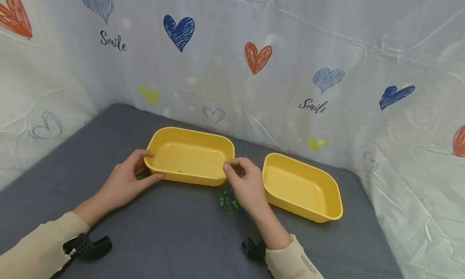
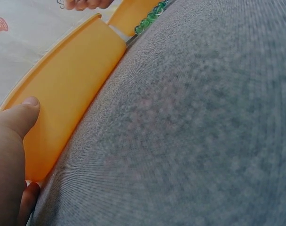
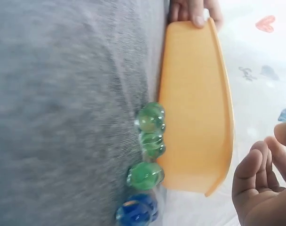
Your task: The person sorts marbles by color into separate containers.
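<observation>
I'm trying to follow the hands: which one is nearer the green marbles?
Right. The right hand is raised close to the green marbles; the left hand is farther off, gripping the left end of the left yellow tray.

The left forearm [image 1: 40,246], sleeved, slants up and to the right to a bare wrist [image 1: 89,208]. The left grip [image 1: 125,182] holds with thumb [image 2: 23,115] and fingers parted, the thumb nearly straight on the near side. The right forearm [image 1: 290,259] slants up and to the left. The right grip [image 1: 248,184] is raised, its fingers curled, with 1 thumb tip close to the forefinger's.
</observation>
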The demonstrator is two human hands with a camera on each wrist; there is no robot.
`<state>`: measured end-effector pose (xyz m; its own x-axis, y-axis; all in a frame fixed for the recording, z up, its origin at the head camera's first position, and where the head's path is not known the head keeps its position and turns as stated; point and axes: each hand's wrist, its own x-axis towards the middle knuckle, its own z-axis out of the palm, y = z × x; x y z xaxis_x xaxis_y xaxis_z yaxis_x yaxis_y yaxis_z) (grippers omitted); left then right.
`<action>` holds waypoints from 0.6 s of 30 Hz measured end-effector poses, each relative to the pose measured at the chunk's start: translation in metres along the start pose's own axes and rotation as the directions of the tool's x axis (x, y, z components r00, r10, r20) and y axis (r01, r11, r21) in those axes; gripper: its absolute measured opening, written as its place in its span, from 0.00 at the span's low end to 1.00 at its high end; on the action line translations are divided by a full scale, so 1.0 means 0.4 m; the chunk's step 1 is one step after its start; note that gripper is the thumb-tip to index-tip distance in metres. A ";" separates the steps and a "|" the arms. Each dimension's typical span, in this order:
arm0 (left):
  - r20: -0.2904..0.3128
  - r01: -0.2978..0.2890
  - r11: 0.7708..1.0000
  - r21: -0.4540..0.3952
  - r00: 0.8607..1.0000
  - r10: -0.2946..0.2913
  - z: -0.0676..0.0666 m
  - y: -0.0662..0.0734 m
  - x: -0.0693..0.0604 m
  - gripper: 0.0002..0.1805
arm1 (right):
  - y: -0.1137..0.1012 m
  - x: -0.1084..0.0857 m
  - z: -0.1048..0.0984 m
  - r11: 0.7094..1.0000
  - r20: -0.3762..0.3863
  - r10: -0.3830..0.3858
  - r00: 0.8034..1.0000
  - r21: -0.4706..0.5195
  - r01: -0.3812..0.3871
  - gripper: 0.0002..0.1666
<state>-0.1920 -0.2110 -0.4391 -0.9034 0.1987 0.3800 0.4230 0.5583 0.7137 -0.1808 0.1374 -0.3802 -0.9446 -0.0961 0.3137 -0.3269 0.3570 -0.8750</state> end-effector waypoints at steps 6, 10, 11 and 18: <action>0.000 -0.006 1.000 0.007 1.000 0.006 0.000 0.002 0.002 0.35 | 0.013 -0.032 -0.016 0.999 0.039 0.011 0.999 -0.040 -0.010 0.13; -0.003 -0.002 1.000 0.013 1.000 0.002 -0.001 0.004 0.002 0.35 | 0.021 -0.050 -0.022 0.995 0.105 0.051 0.993 -0.085 -0.042 0.09; -0.004 0.001 1.000 0.015 1.000 -0.001 -0.002 0.004 0.001 0.35 | 0.022 -0.053 -0.022 0.993 0.119 0.062 0.991 -0.103 -0.050 0.08; 0.003 0.011 1.000 0.023 1.000 -0.011 -0.003 0.002 0.000 0.36 | 0.033 -0.059 -0.025 0.972 0.122 0.141 0.983 -0.203 -0.114 0.06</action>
<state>-0.1916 -0.2116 -0.4379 -0.9082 0.1948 0.3705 0.4114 0.5785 0.7043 -0.1626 0.1538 -0.3956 -0.9776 -0.1571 0.1403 -0.2044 0.5472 -0.8116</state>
